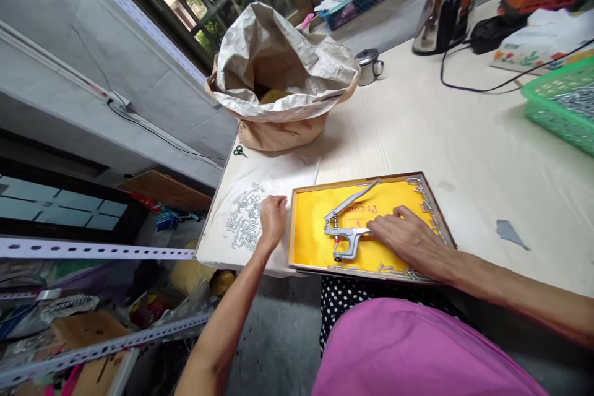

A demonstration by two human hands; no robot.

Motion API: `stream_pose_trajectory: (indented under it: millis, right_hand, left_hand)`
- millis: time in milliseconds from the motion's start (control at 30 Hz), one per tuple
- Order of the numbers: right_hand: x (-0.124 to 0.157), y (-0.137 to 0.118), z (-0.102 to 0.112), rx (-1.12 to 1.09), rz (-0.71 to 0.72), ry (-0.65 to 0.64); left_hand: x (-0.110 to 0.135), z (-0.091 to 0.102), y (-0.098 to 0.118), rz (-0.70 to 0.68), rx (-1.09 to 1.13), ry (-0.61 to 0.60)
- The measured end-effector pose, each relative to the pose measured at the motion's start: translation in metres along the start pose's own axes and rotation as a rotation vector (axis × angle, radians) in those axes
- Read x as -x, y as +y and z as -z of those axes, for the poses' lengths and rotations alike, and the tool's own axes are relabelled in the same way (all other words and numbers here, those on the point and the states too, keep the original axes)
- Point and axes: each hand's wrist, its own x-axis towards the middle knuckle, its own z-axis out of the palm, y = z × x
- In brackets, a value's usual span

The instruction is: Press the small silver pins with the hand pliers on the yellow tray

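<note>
In the head view, my right hand is closed round the lower handle of grey snap pliers, whose upper handle stands raised and apart. The pliers are above a shallow tray with a yellow bottom bearing red print. Small metal pieces lie along its right and front edges. My left hand is closed in a pinch between the tray and a spread of small silvery metal pieces on the white cloth. Anything between its fingertips is too small to make out.
A large open paper sack stands behind the tray, with small scissors beside it. Further back are a lidded metal mug and an electric kettle. A green basket of metal pieces sits at right. Perforated shelf rails flank the left.
</note>
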Motion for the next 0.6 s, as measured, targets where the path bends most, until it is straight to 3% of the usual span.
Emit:
stream_pose_trajectory:
  millis: [100,200,433,600]
  right_hand:
    - [0.009,0.003,0.005,0.021,-0.072,0.025]
    - [0.016,0.004,0.007,0.009,-0.134,0.022]
    - [0.022,-0.001,0.008,-0.059,-0.213,0.143]
    - [0.018,-0.001,0.012,-0.027,-0.247,0.142]
  left_hand:
    - [-0.014,0.016,-0.047,0.15,-0.229,0.015]
    - [-0.032,0.017,-0.07,0.221,-0.256,0.02]
    - [-0.087,-0.003,-0.075,0.357,-0.27,0.024]
    - [-0.109,-0.005,-0.084,0.419,-0.264,-0.045]
